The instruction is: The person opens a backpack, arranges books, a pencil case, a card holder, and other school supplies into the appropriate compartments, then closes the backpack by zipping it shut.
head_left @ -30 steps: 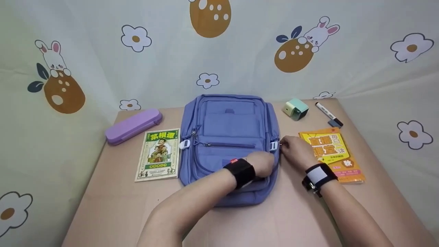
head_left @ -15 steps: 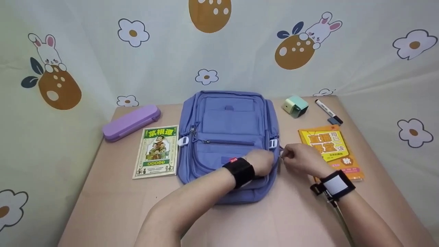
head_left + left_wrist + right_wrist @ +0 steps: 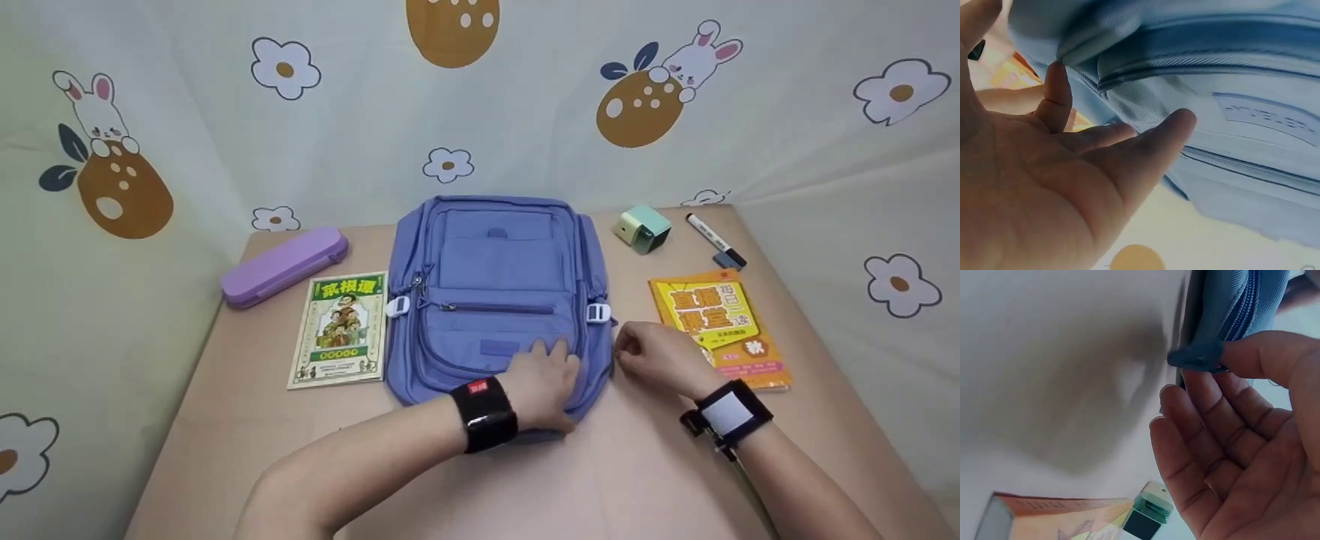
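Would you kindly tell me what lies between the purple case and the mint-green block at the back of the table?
The upper part of the blue backpack, with bare tabletop on either side of it; the head view shows this.

Backpack (image 3: 491,262): laid on the table (image 3: 555,487), beneath and beyond the left hand (image 3: 544,379), just left of the right hand (image 3: 664,356).
Zip pull (image 3: 1196,356): held at the right hand's thumb, beside the backpack.
Left book (image 3: 339,330): set left of the left hand, beside the backpack.
Pencil case (image 3: 285,266): placed left of the left hand, beyond the left book.
Right book (image 3: 724,322): laid right of the right hand and beyond, partly hidden by it.
Sharpener (image 3: 645,228): placed straight beyond the right hand.
Marker (image 3: 709,234): placed beyond the right hand, right of the sharpener.
Block (image 3: 727,260): set by the marker's near end.
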The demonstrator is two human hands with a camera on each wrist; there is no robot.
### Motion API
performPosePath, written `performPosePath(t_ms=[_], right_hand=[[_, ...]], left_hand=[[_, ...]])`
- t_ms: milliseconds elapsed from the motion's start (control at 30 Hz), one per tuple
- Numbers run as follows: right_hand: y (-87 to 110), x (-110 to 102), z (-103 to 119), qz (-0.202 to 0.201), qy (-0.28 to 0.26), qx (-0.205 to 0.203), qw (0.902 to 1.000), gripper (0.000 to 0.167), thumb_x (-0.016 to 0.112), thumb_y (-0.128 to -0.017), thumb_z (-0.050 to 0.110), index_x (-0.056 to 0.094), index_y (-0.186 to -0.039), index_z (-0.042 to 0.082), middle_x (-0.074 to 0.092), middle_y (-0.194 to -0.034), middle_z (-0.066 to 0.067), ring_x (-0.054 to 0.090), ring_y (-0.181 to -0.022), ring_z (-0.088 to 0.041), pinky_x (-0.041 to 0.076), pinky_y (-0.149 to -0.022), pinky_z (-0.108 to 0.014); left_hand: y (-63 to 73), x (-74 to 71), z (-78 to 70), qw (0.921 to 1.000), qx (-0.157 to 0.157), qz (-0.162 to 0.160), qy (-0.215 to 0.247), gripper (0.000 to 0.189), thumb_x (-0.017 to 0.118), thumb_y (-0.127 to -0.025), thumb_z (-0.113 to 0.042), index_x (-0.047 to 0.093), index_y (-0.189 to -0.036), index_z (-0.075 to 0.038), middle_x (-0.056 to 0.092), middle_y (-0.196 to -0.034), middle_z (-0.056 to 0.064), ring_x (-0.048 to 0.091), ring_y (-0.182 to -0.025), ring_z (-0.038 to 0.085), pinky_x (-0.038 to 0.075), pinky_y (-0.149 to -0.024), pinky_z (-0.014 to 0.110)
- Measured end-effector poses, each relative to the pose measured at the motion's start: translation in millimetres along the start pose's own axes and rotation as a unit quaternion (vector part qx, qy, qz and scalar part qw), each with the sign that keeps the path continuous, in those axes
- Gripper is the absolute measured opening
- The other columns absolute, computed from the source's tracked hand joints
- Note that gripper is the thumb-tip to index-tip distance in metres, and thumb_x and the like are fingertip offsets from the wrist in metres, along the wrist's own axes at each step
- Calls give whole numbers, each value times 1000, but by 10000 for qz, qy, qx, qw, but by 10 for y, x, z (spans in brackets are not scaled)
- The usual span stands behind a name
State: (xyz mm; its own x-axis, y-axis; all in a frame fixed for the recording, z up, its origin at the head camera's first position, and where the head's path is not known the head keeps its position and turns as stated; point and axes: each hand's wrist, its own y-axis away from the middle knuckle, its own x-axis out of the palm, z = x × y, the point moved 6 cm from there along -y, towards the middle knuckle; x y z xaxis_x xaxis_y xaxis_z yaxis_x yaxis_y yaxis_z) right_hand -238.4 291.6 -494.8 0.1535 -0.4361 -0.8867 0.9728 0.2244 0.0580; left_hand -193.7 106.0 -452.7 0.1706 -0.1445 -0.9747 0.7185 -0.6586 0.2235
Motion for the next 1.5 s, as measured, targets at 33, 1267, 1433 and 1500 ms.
performPosePath(t_ms=[33, 1267, 1433, 1500], right_hand=[[3, 5, -3, 13, -27, -6, 10000, 6, 73, -89, 20, 71, -94, 19, 65, -82, 5, 59, -73, -16, 51, -67, -36], [421, -7, 556, -184, 182, -1026, 9944, 15, 73, -87, 3, 70, -92, 17, 64, -79, 8, 61, -72, -10, 53, -67, -34], [421, 42, 507, -167, 168, -860, 9960, 13, 70, -89, 3, 68, -91, 16, 61, -78, 8, 58, -71, -10, 51, -64, -32], [424, 53, 492, -189, 206, -811, 9963, 12, 69, -89, 4, 68, -90, 17, 58, -76, 9, 55, -68, -10, 48, -62, -31]], left_hand=[[38, 6, 10, 9999, 61, -59, -76, 69, 80, -81, -52, 58, -129, -6, 55, -138, 17, 63, -107, 34, 60, -76, 45], [41, 32, 413, 9778, 131, 101, 2089, 12, 60, -102, -22, 54, -102, -12, 64, -92, 4, 67, -90, 25, 57, -82, 40], [188, 15, 448, 9750, 414, 130, 2178, 23, 70, -93, -24, 55, -105, -11, 57, -87, -3, 60, -81, 18, 54, -74, 34], [291, 0, 474, 9755, 563, 163, 2118, 30, 74, -88, -20, 55, -109, -11, 55, -89, -4, 57, -81, 16, 53, -74, 33]])
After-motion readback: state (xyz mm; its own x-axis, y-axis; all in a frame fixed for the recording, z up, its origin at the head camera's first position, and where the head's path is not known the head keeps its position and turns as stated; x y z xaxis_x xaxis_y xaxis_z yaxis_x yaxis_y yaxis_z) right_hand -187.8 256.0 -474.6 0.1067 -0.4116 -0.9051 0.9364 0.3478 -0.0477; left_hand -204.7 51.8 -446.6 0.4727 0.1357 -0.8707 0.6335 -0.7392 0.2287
